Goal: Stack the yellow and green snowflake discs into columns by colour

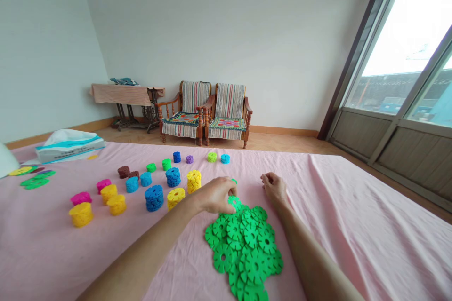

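A loose pile of green plastic snowflake discs (245, 249) lies on a pink sheet (353, 244) in front of me. My left hand (215, 195) is at the pile's far edge, its fingertips closed on a green disc (234, 201). My right hand (274, 187) rests just beyond the pile with its fingers curled together, and nothing shows in them. To the left stand several sorted stacks, including yellow discs (175, 197) and blue discs (154, 197). A small green disc (234, 181) lies partly hidden behind my left hand.
Several small stacks in magenta, brown, green, purple and cyan stand farther back on the sheet. Loose discs (33, 179) and a tissue box (68, 146) lie at the far left. Beyond the bed are wooden armchairs (205, 113), a table (123, 96) and a glazed door (391, 66).
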`<state>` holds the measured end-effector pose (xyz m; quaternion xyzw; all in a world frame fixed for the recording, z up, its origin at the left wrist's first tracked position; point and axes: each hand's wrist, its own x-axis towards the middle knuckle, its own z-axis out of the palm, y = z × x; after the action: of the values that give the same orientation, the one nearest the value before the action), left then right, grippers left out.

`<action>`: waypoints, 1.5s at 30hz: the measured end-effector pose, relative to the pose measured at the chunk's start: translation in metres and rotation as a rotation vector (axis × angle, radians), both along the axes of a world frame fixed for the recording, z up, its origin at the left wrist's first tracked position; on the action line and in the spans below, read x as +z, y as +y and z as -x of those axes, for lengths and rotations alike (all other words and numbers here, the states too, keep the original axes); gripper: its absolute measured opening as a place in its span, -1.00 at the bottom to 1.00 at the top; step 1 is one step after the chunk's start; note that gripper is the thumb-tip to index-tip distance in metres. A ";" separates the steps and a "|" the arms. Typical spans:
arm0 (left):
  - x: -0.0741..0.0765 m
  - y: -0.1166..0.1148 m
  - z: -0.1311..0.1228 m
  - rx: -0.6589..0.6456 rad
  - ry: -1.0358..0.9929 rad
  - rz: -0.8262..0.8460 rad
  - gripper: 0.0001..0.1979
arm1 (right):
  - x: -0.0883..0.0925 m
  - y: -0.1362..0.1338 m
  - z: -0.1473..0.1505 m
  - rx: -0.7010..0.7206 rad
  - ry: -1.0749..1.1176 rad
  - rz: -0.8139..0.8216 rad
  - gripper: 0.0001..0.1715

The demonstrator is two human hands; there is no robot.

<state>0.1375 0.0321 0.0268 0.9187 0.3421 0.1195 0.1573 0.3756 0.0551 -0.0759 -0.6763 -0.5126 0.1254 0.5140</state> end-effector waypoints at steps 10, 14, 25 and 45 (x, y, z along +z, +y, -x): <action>-0.025 0.039 -0.024 0.476 -0.179 -0.074 -0.77 | 0.006 -0.004 0.004 -0.011 0.008 -0.018 -0.60; -0.035 0.042 -0.021 0.485 -0.178 -0.059 -0.78 | 0.006 -0.003 0.004 -0.013 0.008 -0.016 -0.60; -0.042 0.044 -0.022 0.475 -0.133 -0.048 -0.79 | 0.005 -0.004 0.003 0.006 -0.003 -0.008 -0.61; -0.019 0.028 -0.020 0.274 -0.080 0.010 -0.73 | 0.003 -0.003 0.003 -0.002 -0.009 -0.002 -0.60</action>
<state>0.1571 0.0600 0.0079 0.8570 0.4583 0.1747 0.1578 0.3729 0.0521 -0.0725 -0.6769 -0.5144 0.1216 0.5123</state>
